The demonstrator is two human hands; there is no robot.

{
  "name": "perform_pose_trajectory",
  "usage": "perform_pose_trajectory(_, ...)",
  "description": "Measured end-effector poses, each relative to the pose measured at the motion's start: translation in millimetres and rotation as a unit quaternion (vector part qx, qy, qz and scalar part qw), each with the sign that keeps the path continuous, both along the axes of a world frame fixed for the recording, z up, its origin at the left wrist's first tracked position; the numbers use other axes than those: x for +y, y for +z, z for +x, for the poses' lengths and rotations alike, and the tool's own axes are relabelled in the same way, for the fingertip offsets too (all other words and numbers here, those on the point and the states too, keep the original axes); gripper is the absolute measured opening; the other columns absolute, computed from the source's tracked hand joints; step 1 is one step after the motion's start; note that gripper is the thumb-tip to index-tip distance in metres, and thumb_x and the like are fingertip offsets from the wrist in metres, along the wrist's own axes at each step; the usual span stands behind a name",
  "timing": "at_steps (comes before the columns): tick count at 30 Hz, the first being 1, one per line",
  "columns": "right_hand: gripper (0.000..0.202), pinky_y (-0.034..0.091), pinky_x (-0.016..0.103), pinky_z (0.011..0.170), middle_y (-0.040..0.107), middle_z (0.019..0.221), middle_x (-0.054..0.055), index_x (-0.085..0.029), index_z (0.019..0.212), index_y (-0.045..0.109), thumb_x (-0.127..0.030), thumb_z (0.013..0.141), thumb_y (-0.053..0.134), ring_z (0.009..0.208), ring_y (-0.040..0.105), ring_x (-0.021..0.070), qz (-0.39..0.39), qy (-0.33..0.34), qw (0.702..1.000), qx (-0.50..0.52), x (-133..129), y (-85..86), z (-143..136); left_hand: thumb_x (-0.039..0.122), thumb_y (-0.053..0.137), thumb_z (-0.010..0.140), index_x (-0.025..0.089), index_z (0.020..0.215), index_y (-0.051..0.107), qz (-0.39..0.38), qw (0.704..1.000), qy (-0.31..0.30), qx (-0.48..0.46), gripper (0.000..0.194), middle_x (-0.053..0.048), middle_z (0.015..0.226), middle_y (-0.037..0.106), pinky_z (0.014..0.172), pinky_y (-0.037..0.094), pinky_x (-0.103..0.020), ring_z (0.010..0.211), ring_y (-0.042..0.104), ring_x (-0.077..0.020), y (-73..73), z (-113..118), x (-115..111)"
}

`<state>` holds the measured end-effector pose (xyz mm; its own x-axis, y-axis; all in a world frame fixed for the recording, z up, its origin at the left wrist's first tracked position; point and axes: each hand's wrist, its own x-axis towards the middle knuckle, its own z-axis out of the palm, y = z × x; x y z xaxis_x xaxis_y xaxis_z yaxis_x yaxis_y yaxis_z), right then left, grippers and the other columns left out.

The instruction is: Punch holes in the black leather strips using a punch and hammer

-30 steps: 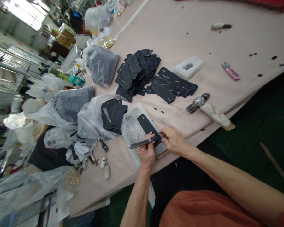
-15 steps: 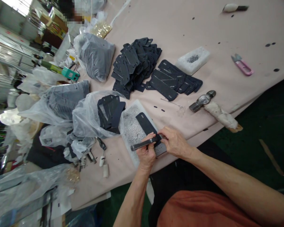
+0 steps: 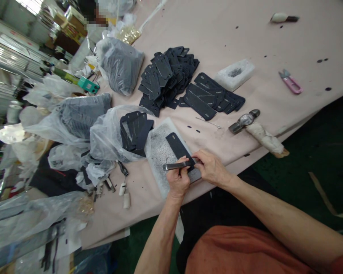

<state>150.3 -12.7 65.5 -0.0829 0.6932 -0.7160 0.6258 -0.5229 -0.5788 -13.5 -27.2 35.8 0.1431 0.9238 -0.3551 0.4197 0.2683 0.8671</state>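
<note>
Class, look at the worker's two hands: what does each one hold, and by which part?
The left hand grips a metal punch near its right end. The right hand pinches the near end of a black strip lying on the white cutting pad.

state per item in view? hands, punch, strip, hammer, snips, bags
left hand: closed on metal punch
right hand: fingertips pressing black strip
black strip: flat on white pad
hammer: lying unheld
pink snips: lying unheld
plastic bag: open, strips spilling out
</note>
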Motion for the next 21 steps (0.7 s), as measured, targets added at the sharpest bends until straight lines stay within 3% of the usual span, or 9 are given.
perform_pose_trajectory(6, 0.029, 0.042, 0.028, 0.077, 0.056, 0.093, 0.004, -0.016, 0.107, 0.059, -0.011, 0.078, 0.055, 0.085, 0.053, 0.0151, 0.008, 0.0, 1.0, -0.003, -2.6, -0.6, 0.1, 0.013, 0.055, 0.087, 0.014, 0.1, 0.069, -0.027, 0.999, 0.017, 0.031, 0.019, -0.004, 0.104, 0.069, 0.094, 0.054, -0.03, 0.097, 0.067, -0.014, 3.0, -1.1, 2.5)
perform_pose_trajectory(12, 0.027, 0.04, 0.028, 0.074, 0.056, 0.089, 0.004, -0.015, 0.103, 0.06, -0.01, 0.077, 0.055, 0.082, 0.052, 0.0152, 0.026, -0.004, 1.0, -0.002, -2.9, -1.6, 0.3, 0.015, 0.055, 0.088, 0.015, 0.097, 0.069, -0.055, 0.998, 0.03, -0.009, 0.017, -0.005, 0.104, 0.069, 0.095, 0.053, -0.03, 0.099, 0.066, -0.0143, 1.8, -4.5, 3.3)
perform_pose_trajectory(21, 0.028, 0.04, 0.029, 0.076, 0.056, 0.094, 0.005, -0.016, 0.106, 0.059, -0.012, 0.078, 0.054, 0.085, 0.052, 0.0164, 0.028, 0.008, 1.0, -0.005, -7.6, -4.4, 0.5, 0.012, 0.058, 0.085, 0.013, 0.098, 0.068, -0.008, 1.0, 0.028, 0.002, 0.016, -0.005, 0.104, 0.069, 0.094, 0.054, -0.031, 0.098, 0.067, -0.0145, 3.9, -1.9, 3.7)
